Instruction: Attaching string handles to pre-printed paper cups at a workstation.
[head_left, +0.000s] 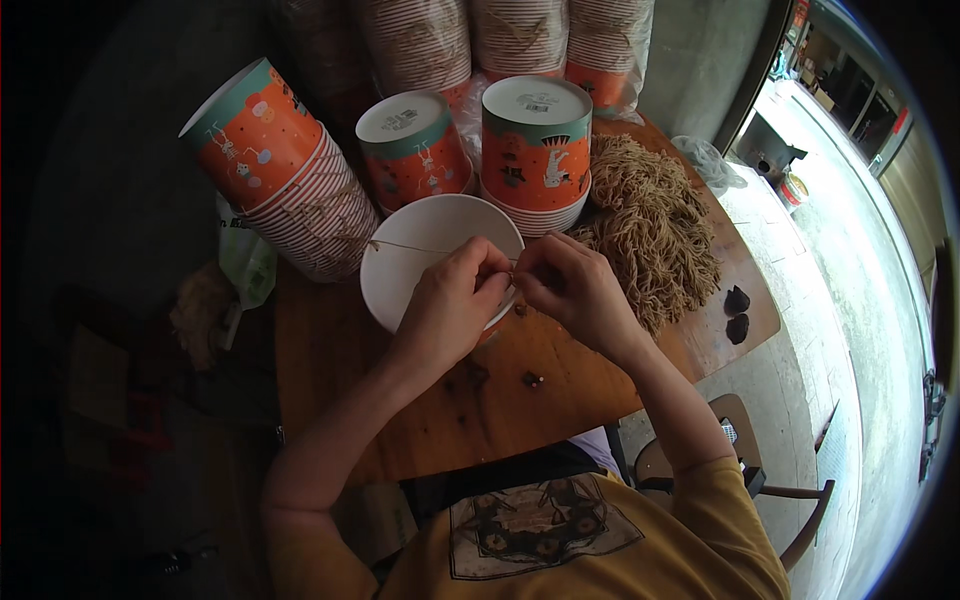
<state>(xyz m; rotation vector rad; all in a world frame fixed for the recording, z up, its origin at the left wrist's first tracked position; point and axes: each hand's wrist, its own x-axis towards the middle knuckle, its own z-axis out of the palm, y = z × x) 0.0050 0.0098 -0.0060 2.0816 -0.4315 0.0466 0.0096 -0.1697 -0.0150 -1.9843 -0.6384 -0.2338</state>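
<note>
A round paper tub (395,275), white inside, tilts toward me on the table. A thin tan cord (412,247) runs from its left rim across the opening to my fingers. My left hand (455,295) is closed in a pinch at the right part of the rim, over the tub's mouth. Facing it, my right hand (575,285) pinches at the same spot, the fingertips of both hands almost touching. The cord's end between the fingers is too small to see clearly. Close by my right hand lies a heap of tan cords (655,235).
Upside-down stacks of orange and green paper tubs stand behind: a leaning stack (265,150), a middle stack (415,150) and a right stack (535,150). Plastic-wrapped stacks (520,40) rise farther back. Two dark pieces (737,315) lie near the wooden table's (420,430) right edge. A chair (800,520) stands right.
</note>
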